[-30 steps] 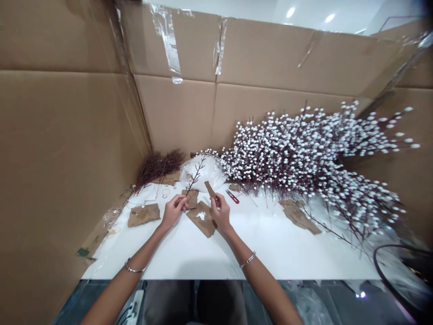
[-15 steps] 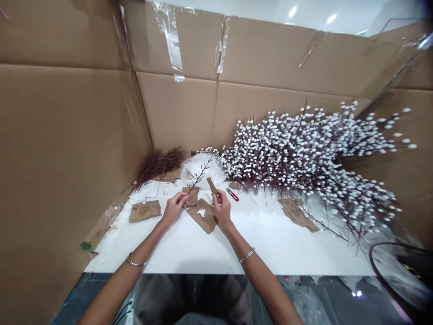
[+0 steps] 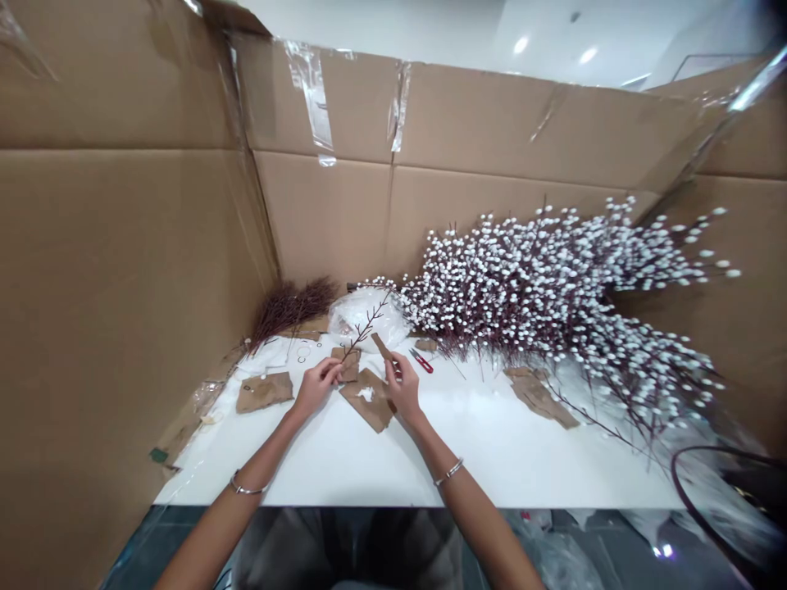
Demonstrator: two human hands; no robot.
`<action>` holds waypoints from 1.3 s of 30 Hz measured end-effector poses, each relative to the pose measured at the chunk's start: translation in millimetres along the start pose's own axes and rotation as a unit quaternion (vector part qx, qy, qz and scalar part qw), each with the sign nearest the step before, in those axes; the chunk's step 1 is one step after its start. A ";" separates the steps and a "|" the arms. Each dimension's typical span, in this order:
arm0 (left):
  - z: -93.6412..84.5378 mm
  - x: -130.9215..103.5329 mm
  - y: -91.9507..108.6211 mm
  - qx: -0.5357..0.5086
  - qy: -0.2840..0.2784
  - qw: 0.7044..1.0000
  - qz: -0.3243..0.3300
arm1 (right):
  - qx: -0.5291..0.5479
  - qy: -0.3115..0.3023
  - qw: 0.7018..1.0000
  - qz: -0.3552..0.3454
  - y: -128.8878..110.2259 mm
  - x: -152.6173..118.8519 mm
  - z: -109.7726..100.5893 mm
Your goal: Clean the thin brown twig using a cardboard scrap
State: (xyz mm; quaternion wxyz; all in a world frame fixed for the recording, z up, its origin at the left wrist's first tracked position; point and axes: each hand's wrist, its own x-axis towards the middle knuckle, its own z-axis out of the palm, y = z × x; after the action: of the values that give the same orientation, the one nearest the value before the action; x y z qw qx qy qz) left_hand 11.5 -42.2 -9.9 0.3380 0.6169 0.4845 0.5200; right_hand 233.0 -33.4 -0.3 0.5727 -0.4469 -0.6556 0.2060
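**Bare twig plus a cardboard strip at the white table**

Biggest thing here is the heap of white-budded branches [image 3: 553, 295] on the right, cardboard walls [image 3: 123, 270] all round. On the white table [image 3: 492, 442] the left hand [image 3: 315, 387] pinches the bottom of a bare twig [image 3: 366, 321], which angles up and away. The right hand [image 3: 402, 387] grips a brown cardboard strip [image 3: 384, 348] just beside it. I'd keep the twig pinched low so it doesn't wobble. It's thin and dark with short side shoots, no buds. Red snips [image 3: 422, 361] lie nearby.
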 end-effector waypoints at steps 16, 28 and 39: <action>0.6 0.9 -6.0 -0.007 -0.004 1.000 0.000 | -0.006 -0.004 1.000 -0.004 0.6 0.2 -0.1; 0.4 1.0 -5.2 -0.005 -0.004 1.000 0.001 | -0.004 0.000 1.000 -0.016 -3.9 1.5 -1.0; 0.6 0.9 -4.8 -0.004 -0.002 1.000 0.004 | -0.003 -0.003 1.000 -0.022 -3.2 1.1 -0.7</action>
State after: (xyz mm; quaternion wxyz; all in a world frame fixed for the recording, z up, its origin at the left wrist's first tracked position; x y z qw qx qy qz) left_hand 10.8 -39.8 -14.1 0.3394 0.6184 0.4793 0.5222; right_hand 232.6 -34.4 3.0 0.5736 -0.4336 -0.6677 0.1926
